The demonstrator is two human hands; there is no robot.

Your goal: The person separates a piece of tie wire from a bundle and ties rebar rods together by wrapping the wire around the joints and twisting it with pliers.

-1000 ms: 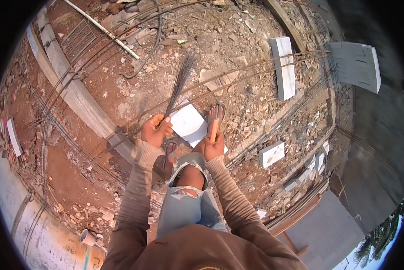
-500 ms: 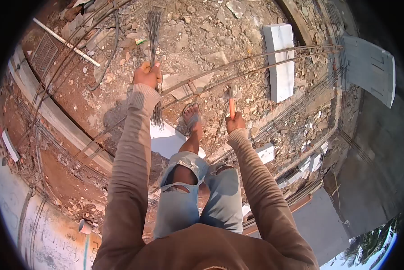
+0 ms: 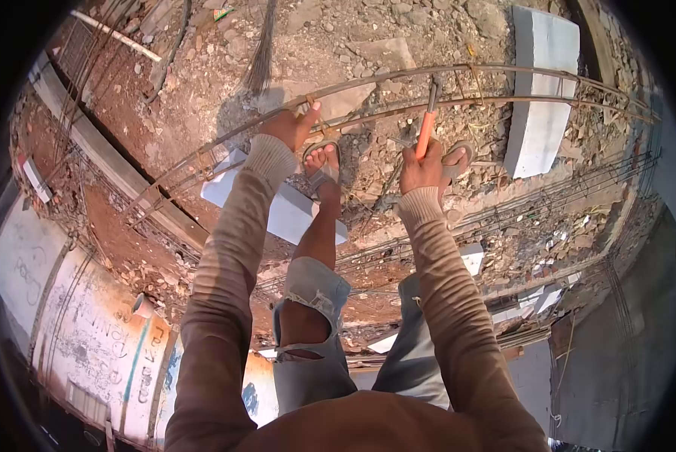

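My left hand (image 3: 287, 129) is closed round the near end of a stirrup and long bar of the rebar frame (image 3: 398, 74), its thumb pointing up. In my right hand (image 3: 421, 167) is an orange-handled tool (image 3: 426, 134), with a narrow dark metal end pointing away from me; its exact kind is unclear. That metal end overlaps the frame's lower bar in view, and I cannot tell whether they touch. Beyond my left hand, a bundle of thin wires (image 3: 263, 56) lies on the rubble.
A pale block (image 3: 545, 90) lies under the bars at right, another white block (image 3: 285, 207) beside my left foot. Broken stone and red soil cover the ground. A concrete beam (image 3: 105, 154) runs along the left; more rebar (image 3: 534, 192) crosses at right. My sandalled feet stand among the bars.
My left hand has let go of the wire bundle, which now lies farther off, and has taken hold of the rebar. My right hand has moved right and forward with the orange-handled tool.
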